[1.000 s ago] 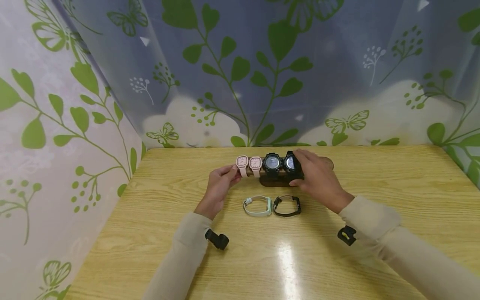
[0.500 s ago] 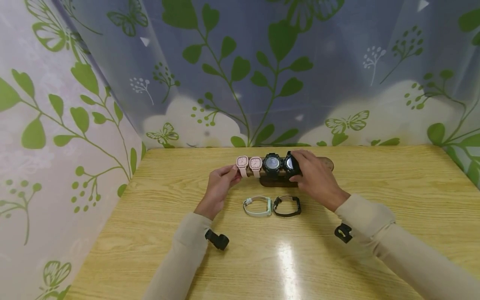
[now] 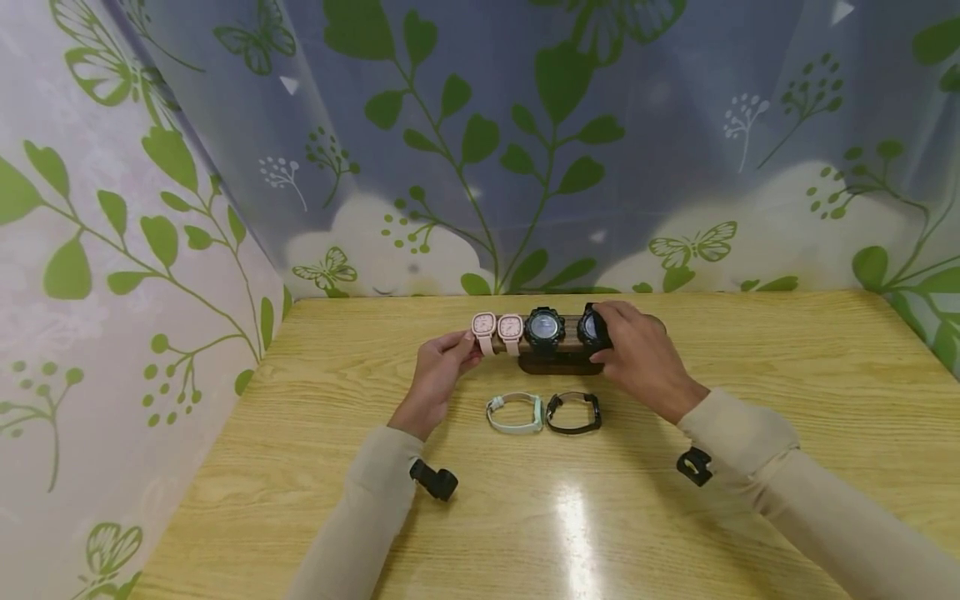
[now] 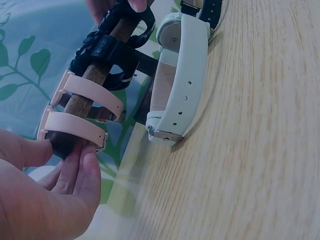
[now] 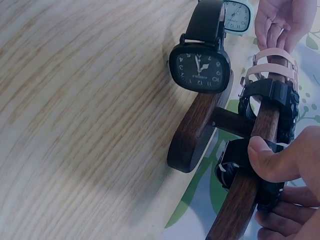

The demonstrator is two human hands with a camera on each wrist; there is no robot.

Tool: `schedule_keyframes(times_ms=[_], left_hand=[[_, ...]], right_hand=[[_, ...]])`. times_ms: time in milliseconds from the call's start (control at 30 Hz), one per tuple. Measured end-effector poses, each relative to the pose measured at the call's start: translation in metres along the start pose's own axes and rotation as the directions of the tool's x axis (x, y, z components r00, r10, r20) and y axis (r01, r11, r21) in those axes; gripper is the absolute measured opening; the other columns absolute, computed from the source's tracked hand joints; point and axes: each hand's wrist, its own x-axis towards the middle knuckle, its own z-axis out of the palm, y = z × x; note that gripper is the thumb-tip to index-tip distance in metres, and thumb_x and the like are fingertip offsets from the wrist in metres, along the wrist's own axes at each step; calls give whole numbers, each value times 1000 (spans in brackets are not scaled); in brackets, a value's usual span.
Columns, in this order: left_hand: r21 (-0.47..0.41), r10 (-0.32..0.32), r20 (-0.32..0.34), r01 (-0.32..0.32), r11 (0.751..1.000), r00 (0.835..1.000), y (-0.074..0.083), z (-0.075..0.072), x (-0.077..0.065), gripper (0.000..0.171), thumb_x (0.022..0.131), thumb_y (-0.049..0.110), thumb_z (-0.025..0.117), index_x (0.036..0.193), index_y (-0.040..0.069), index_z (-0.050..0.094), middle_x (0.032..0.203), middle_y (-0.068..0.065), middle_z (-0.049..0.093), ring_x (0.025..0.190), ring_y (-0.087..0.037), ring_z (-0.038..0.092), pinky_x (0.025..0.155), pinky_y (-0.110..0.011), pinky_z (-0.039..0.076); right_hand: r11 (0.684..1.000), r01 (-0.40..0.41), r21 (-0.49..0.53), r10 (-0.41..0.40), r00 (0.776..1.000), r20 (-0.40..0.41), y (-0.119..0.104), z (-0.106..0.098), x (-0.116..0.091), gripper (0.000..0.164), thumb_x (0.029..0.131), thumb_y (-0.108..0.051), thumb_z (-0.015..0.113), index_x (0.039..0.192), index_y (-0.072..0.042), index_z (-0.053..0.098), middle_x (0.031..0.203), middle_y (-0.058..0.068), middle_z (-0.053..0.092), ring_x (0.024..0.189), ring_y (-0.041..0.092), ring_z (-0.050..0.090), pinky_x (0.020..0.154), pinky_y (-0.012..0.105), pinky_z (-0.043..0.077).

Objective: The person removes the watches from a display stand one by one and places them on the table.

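My left hand (image 3: 437,377) grips the left end of a dark wooden watch stand (image 3: 572,331), thumb above the bar and fingers beneath it in the left wrist view. Beside that hand two pink watches (image 3: 497,327) hang strapped round the bar. A chunky black digital watch (image 3: 544,327) sits further along, near the middle. My right hand (image 3: 643,358) holds a second black digital watch (image 5: 240,152) on the right part of the bar, its thumb on the strap and fingers round the far side. The hand partly covers that watch's face.
In front of the stand's base (image 5: 189,142), a mint-green watch (image 4: 192,75) and a black square-faced watch (image 5: 200,70) stand on their sides on the wooden table (image 3: 337,517). A leaf-patterned curtain (image 3: 480,150) hangs behind the table's back edge.
My right hand has slid its black watch to the right along the bar, leaving a stretch of bare wood between the two black watches. My left hand keeps its place.
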Motion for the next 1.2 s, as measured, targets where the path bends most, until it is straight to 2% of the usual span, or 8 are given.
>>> schedule_keyframes(times_ms=[133,300,700,967,1200], left_hand=[[-6,0,0,0,1000,1000,0,0,0,35,106,13,55,135,-7,58,120,-19,64,106,-23,65,100,-33,55],[-16,3,1,-3,1000,1000,-1,0,1,35,106,13,55,135,-7,58,120,-19,65,105,-22,65,103,-37,53],[-17,0,-5,0,1000,1000,0,1,1,35,106,12,55,135,-7,57,121,-20,64,111,-28,64,101,-34,54],[-15,-6,-9,6,1000,1000,-1,0,2,34,106,13,56,134,-7,59,119,-18,64,102,-20,65,97,-31,56],[-17,0,-11,0,1000,1000,-1,0,1,35,106,12,56,134,-8,58,118,-19,65,100,-19,66,97,-30,56]], right_hand=[[999,-28,25,27,999,17,3,-3,-2,66,81,-1,82,137,14,51,134,33,54,114,47,59,93,60,53],[999,-44,30,44,999,16,9,-6,-5,67,80,1,82,137,15,50,133,34,54,114,48,58,89,60,55],[994,-102,32,101,994,30,19,-19,-15,70,79,1,84,138,16,48,134,35,51,112,51,58,87,63,53],[993,-115,37,115,993,0,26,-22,-22,68,79,2,83,137,16,49,131,35,53,112,51,57,88,65,52],[988,-146,44,146,989,3,31,-28,-28,68,81,0,82,138,15,48,132,36,51,111,52,57,87,66,51]])
